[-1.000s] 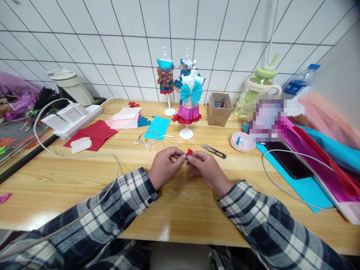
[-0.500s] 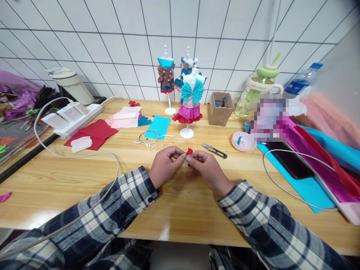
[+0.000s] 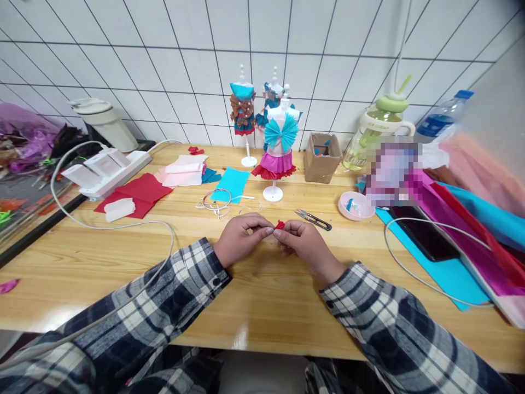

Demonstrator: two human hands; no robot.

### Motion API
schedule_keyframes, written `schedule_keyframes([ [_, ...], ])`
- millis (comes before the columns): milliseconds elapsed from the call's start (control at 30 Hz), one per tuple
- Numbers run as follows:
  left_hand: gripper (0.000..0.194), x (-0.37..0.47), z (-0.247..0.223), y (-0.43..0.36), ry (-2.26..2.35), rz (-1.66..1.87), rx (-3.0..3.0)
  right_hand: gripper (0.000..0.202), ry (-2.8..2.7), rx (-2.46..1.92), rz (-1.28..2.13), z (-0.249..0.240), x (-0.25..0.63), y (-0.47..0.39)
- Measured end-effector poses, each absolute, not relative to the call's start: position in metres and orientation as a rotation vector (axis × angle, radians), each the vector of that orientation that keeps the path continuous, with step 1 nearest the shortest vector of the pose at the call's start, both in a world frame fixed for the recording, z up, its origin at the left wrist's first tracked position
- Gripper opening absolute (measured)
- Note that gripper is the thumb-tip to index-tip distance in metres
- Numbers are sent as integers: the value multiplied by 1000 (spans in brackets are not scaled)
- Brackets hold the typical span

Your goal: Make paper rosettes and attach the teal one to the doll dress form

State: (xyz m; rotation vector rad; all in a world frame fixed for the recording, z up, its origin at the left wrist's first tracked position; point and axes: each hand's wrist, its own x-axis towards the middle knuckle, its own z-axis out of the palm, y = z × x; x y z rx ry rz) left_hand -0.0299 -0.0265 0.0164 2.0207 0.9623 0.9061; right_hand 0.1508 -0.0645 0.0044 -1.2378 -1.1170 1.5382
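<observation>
A small piece of gathered red crepe paper (image 3: 280, 225) is pinched between my hands above the middle of the table. My left hand (image 3: 245, 236) closes thumb and forefinger at its left end. From the other side my right hand (image 3: 304, 241) grips it, fingers curled. Part of the paper is hidden by the fingertips. Black-handled thread snips (image 3: 314, 219) lie just beyond my right hand. Behind my hands stands a small white dress form (image 3: 283, 143) with a pleated turquoise bow and a magenta and red skirt.
Two more dressed forms, one with a brown top (image 3: 241, 109), stand behind. A coil of wire (image 3: 216, 201) and a turquoise sheet (image 3: 232, 183) lie left of centre. A cardboard box (image 3: 322, 164), a pink bowl (image 3: 356, 207) and a phone (image 3: 424, 233) are rightward. A white cable (image 3: 123, 227) crosses my left sleeve.
The red paper has turned and now lies lower, closer to my right fingers. Both hands stay pinched together, with only a slight shift.
</observation>
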Motion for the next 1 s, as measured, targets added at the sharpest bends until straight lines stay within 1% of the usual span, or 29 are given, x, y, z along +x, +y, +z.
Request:
schedule_keyframes([
  [133,23,-31,17,-24,959,839,1962,39,-1159,-1271,1497,4,148,-65],
  [267,22,-30,17,-27,1002,858,1930,38,-1110,-1274,1489,4,144,-66],
  [433,22,-28,12,-28,1068,958,1821,34,-990,-1144,1623,4,146,-65],
  [500,21,-28,11,-27,1065,986,1902,32,-980,-1133,1629,2,149,-63],
  [600,20,-33,14,-26,954,965,2233,24,-1083,-1198,1559,0,154,-60],
  [667,20,-37,18,-24,830,912,2499,15,-1239,-1275,1448,0,158,-57],
  [733,22,-41,21,-22,746,850,2691,7,-1467,-1329,1241,2,162,-56],
  [867,23,-44,22,-16,626,662,2797,16,-1973,-1245,708,4,169,-54],
  [1000,22,-42,20,-12,435,488,2757,22,-2332,-1088,498,1,175,-53],
])
